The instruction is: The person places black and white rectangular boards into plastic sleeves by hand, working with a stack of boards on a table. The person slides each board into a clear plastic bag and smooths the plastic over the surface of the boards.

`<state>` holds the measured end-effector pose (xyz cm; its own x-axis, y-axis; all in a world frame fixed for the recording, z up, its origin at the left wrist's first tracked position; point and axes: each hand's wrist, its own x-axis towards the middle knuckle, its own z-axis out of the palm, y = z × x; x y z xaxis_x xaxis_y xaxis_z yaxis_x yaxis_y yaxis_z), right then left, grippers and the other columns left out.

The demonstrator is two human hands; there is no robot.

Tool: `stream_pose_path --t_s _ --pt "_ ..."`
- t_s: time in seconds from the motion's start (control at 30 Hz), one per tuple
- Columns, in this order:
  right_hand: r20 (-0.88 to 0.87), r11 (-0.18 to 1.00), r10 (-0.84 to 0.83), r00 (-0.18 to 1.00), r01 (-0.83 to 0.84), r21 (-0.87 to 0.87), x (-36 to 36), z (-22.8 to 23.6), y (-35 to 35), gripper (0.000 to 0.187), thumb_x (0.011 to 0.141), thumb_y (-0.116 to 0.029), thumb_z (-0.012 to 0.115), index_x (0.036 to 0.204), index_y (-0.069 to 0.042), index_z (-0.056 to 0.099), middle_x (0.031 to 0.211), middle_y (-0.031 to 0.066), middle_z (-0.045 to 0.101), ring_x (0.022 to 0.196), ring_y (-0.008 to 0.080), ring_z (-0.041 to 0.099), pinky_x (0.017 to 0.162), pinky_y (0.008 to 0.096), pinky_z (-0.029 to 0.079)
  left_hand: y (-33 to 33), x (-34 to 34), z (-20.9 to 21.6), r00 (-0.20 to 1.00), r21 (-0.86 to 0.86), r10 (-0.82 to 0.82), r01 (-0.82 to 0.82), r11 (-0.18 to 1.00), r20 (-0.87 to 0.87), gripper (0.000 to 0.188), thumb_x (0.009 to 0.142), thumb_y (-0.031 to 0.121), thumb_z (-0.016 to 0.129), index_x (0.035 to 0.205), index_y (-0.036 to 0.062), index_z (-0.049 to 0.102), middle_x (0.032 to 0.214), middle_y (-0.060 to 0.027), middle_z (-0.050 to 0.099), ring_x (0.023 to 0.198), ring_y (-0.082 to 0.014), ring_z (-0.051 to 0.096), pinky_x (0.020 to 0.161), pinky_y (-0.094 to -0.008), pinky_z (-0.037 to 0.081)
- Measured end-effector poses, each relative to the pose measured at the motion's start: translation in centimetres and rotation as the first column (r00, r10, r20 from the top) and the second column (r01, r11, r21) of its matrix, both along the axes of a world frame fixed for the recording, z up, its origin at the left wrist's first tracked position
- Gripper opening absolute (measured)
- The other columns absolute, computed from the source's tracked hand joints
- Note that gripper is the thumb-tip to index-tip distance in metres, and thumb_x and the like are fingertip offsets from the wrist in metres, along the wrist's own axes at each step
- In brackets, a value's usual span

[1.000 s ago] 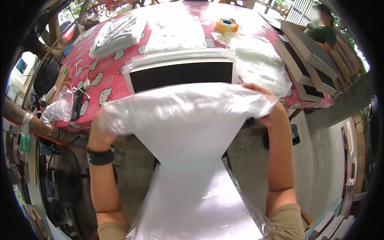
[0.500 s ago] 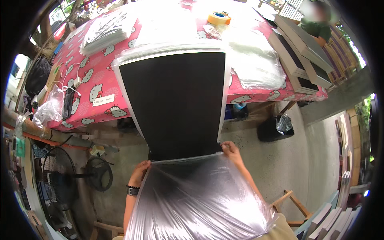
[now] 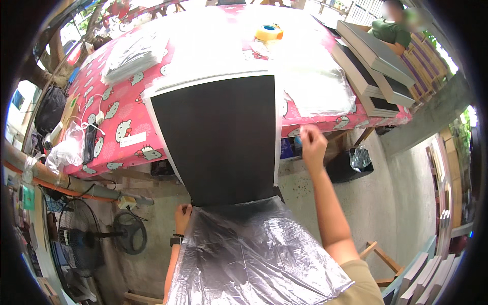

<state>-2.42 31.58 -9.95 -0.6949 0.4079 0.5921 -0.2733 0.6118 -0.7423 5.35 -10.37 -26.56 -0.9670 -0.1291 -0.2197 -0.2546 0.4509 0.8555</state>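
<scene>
A flat black board (image 3: pixel 218 132) with pale edges slopes from the pink table down toward me. Its near end sits in the mouth of a clear plastic bag (image 3: pixel 244 249), which spreads wrinkled over my lap. My left hand (image 3: pixel 183 219), with a dark band on its wrist, is closed at the bag's left corner beside the board. Off the bag, my right hand (image 3: pixel 313 148) is raised to the right of the board, just below the table edge. Its fingertips are pinched together; whatever lies between them is too small to make out.
On the pink patterned table (image 3: pixel 122 112) lie a plastic-sleeve stack (image 3: pixel 133 58), clear sleeves (image 3: pixel 323 89), a yellow tape roll (image 3: pixel 268 33) and thick grey boards (image 3: pixel 373 53). A black fan (image 3: pixel 81 239) stands left, a dark bin (image 3: pixel 340 168) right. Another person (image 3: pixel 391 33) is at far right.
My right hand has left the bag's right corner and moved up and forward beside the board. The bag's mouth has slackened and wrinkled. My left hand stays at its corner.
</scene>
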Motion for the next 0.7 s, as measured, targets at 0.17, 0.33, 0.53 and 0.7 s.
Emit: stream_pose_path --t_s 0.17,0.33,0.53,0.7 --pt "-0.087 0.882 -0.16 0.983 0.182 0.435 -10.4 2.4 4.5 0.018 0.073 -0.014 0.056 0.084 -0.001 0.061 0.074 0.014 0.059 0.066 0.0262 0.056 0.064 0.0365 0.045 0.1 0.6 -1.8 0.995 -0.008 0.073 -0.074 0.997 -0.063 0.027 0.081 0.024 0.054 0.088 -0.0018 0.054 0.078 -0.0113 0.058 0.07 -0.0183 0.055 0.065 -0.0306 0.043" --pt "0.373 0.873 -0.323 0.87 0.121 0.472 -15.7 1.1 5.8 0.022 0.074 -0.022 0.054 0.086 -0.006 0.064 0.077 0.0145 0.061 0.075 0.0275 0.058 0.071 0.0376 0.045 1.0 1.0 -0.7 0.989 0.034 0.131 -0.129 0.991 -0.073 0.026 0.081 0.023 0.053 0.088 -0.0023 0.054 0.077 -0.0106 0.058 0.07 -0.017 0.054 0.065 -0.0304 0.043" --pt "0.173 0.741 0.011 0.985 0.108 -0.663 -15.8 1.4 11.3 0.011 0.084 -0.012 0.048 0.088 -0.002 0.05 0.069 0.0097 0.059 0.056 0.0158 0.056 0.052 0.0227 0.045 0.0 0.9 -3.2 0.985 0.084 0.169 -0.166 0.982 -0.022 0.026 0.08 0.023 0.055 0.086 -0.0024 0.054 0.075 -0.0108 0.058 0.068 -0.0177 0.054 0.063 -0.0304 0.043" --pt "-0.087 0.494 -0.089 0.992 -0.032 -0.869 -13.7 1.4 13.4 0.02 0.084 -0.014 0.051 0.097 0.0 0.046 0.094 0.0149 0.056 0.071 0.0161 0.057 0.059 0.0237 0.047 -0.5 -0.1 -3.9 0.992 0.058 0.12 -0.118 0.991 -0.038 0.026 0.079 0.023 0.056 0.084 -0.0027 0.054 0.072 -0.0112 0.058 0.067 -0.0189 0.054 0.063 -0.0309 0.043"
